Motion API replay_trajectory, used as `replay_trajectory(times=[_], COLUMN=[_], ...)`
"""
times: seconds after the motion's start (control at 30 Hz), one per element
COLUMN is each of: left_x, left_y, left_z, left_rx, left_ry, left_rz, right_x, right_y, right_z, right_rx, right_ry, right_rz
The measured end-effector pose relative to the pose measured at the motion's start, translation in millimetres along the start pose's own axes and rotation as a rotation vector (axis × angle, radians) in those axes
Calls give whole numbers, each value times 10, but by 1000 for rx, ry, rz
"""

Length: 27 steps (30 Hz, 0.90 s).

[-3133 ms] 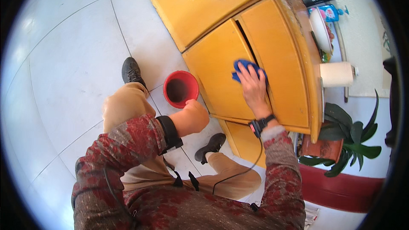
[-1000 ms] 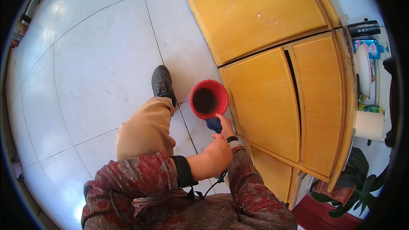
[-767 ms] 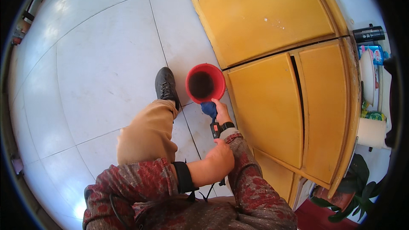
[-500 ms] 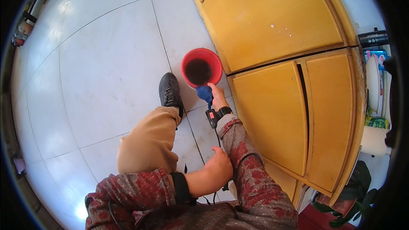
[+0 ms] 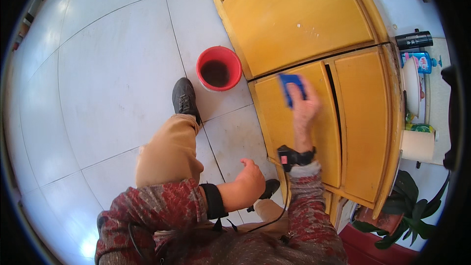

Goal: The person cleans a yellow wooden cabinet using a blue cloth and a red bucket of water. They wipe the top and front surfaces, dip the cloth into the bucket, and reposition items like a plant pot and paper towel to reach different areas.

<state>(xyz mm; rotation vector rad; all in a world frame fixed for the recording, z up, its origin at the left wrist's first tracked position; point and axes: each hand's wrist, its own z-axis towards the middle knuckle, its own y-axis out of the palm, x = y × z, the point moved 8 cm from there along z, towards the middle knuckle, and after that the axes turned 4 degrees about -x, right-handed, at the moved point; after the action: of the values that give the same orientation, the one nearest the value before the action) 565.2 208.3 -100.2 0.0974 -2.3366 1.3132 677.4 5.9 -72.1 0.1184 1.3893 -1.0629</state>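
A folded blue cloth (image 5: 291,90) is pinched in my right hand (image 5: 305,104), which is slightly smeared by motion. It is held at the front of a yellow wooden cabinet door (image 5: 294,137), against or just over the panel; I cannot tell which. My left hand (image 5: 249,180) hangs near my body with its fingers curled and mostly out of sight, touching nothing I can make out. On the floor left of the cabinet stands a red bucket (image 5: 235,64) with dark, murky water in it.
My shoe (image 5: 184,95) is planted beside the bucket on pale floor tiles (image 5: 117,78). On the counter at right are a black cylinder (image 5: 414,39), a blue bottle (image 5: 423,62), a white bowl (image 5: 411,88) and a paper roll (image 5: 418,145). A potted plant (image 5: 409,211) stands at lower right.
My right hand has lifted the blue cloth from the bucket's rim and carried it right to the cabinet door. My left hand stays near my body. The view has shifted slightly right.
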Motion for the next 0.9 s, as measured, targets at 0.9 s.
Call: replay_trajectory(times=[0.9], left_x=[-8], left_y=[-174], left_z=[-117], left_rx=[63], left_ry=[7], left_rz=[46], right_x=[2333], right_y=[837], right_z=[-1425], right_rx=[-922], right_ry=[-710], right_rz=[-1262])
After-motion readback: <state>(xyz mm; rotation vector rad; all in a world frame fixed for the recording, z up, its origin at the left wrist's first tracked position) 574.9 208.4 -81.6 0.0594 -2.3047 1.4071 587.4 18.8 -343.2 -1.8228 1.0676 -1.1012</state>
